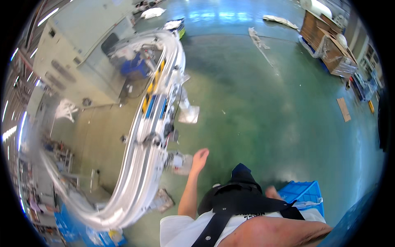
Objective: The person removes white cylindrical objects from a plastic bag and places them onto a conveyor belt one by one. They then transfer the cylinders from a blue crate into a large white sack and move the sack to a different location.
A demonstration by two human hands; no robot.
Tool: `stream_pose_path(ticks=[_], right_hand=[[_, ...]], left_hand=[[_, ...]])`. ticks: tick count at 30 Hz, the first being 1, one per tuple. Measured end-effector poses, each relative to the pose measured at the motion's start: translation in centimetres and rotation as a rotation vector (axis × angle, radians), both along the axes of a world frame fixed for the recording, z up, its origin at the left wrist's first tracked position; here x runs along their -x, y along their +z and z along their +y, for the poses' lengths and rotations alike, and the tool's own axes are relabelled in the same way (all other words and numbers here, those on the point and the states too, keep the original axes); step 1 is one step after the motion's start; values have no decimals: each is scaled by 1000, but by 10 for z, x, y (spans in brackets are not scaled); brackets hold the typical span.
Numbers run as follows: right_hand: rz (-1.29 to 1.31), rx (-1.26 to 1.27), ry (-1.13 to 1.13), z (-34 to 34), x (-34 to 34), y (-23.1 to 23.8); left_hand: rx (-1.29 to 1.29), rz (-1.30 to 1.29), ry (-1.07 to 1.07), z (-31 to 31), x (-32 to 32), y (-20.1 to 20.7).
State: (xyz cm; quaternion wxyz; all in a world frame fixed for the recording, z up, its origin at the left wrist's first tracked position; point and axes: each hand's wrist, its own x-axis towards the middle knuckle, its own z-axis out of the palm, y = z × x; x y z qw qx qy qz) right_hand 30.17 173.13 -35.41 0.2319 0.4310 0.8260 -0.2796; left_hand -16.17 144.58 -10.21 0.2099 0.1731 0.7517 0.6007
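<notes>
My left hand (200, 158) reaches forward over the green floor, fingers loosely apart and holding nothing. It is close to a small clear plastic bag (180, 163) hanging on the side of a long curved conveyor (142, 148) wrapped in clear film. My right hand (272, 192) shows only in part, low beside my dark clothing. It is at the left edge of a blue plastic crate (302, 191) on the floor. Whether it holds anything is hidden.
A large grey machine cabinet (78, 53) stands behind the conveyor at the upper left. Film-wrapped cardboard boxes (329, 45) are at the upper right. Plastic scraps (259, 39) and a flat cardboard piece (343, 109) lie on the floor. Another clear bag (189, 113) hangs off the conveyor.
</notes>
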Motion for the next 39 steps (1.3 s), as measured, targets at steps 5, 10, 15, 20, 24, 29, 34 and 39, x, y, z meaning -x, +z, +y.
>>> stream_pose_path(ticks=[5, 10, 15, 20, 24, 29, 34, 39], right_hand=[[-376, 453, -448, -39, -25, 62], [-264, 481, -353, 84, 110, 88], [-88, 60, 513, 325, 362, 88], [503, -94, 45, 600, 696, 198], [993, 187, -97, 585, 909, 279], [809, -23, 198, 606, 923, 187], [-92, 227, -127, 556, 776, 71], [-354, 429, -270, 580, 839, 79]], left_hand=[[-362, 607, -154, 141, 139, 217], [-768, 1130, -52, 202, 192, 367], [-1120, 975, -367, 251, 291, 409], [-1330, 905, -447, 307, 381, 413], [-1424, 822, -282, 353, 454, 409], [-1535, 863, -365, 431, 601, 411], [-1520, 790, -387, 505, 735, 406], [-2428, -548, -1220, 613, 814, 435]])
